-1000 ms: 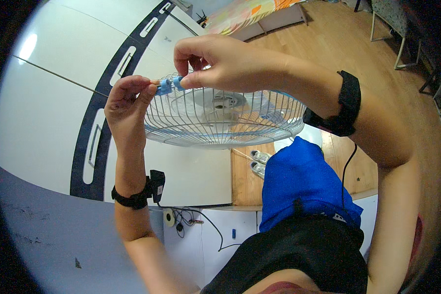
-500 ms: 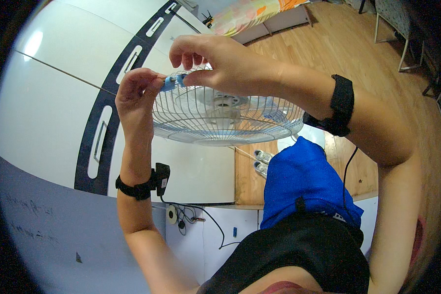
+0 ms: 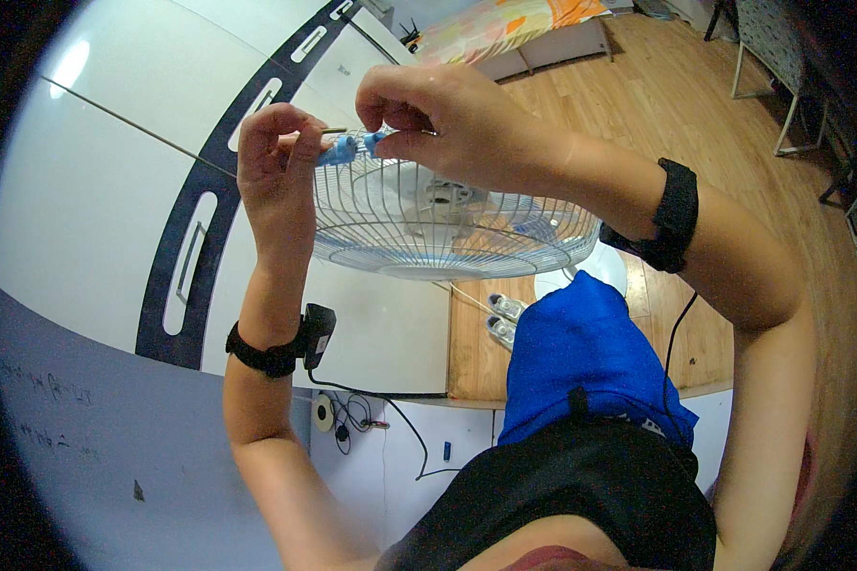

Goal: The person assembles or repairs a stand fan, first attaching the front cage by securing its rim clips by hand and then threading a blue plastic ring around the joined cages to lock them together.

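An electric fan with a round wire guard [image 3: 448, 224] stands in front of me, its grille facing upward toward my view. At its far left rim are two light-blue plastic clip pieces: a left clip piece [image 3: 341, 150] and a right clip piece [image 3: 372, 144], with a small gap between them. My left hand [image 3: 278, 157] is closed, thumb and finger pinched at the left piece. A short thin metallic rod [image 3: 333, 130] sticks out from its fingertips. My right hand [image 3: 438, 109] is also closed, its thumb and curled fingers pinching at the right piece.
White cabinets [image 3: 114, 219] with dark handle strips stand close on the left. Below the fan are its white base [image 3: 600, 266] and a pair of shoes [image 3: 503, 319]. A bed [image 3: 505, 38] and a chair [image 3: 781, 57] stand farther off. Cables [image 3: 352, 419] hang from my left wrist side.
Both hands have shifted slightly right, with the view also moving. My right fingers have curled in from a spread pose. A thin rod now shows at my left fingertips.
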`<state>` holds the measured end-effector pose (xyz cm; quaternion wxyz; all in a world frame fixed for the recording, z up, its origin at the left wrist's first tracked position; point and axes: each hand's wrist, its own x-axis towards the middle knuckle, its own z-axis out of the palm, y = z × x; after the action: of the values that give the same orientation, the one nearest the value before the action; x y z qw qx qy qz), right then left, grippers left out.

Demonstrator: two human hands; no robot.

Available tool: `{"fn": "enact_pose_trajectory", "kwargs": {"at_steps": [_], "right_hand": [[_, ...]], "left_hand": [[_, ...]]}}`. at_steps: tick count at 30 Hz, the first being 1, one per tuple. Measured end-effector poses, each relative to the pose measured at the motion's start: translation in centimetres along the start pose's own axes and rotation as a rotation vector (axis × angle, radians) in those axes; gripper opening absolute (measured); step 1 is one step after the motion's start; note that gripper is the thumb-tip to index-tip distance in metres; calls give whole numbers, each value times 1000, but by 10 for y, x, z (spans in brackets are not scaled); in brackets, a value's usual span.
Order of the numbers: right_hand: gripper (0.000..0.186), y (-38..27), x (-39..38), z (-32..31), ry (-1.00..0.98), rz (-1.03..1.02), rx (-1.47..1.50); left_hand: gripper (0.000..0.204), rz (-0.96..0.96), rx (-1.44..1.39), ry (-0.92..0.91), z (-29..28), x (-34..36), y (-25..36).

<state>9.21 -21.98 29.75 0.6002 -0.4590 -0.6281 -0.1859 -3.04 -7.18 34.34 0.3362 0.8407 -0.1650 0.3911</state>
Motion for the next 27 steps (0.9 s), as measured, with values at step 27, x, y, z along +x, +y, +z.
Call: {"fn": "enact_pose_trajectory", "kwargs": {"at_steps": [27], "right_hand": [[19, -11, 6, 11, 63, 177, -150]], "left_hand": [[15, 91, 272, -46, 7, 6, 1]]}}
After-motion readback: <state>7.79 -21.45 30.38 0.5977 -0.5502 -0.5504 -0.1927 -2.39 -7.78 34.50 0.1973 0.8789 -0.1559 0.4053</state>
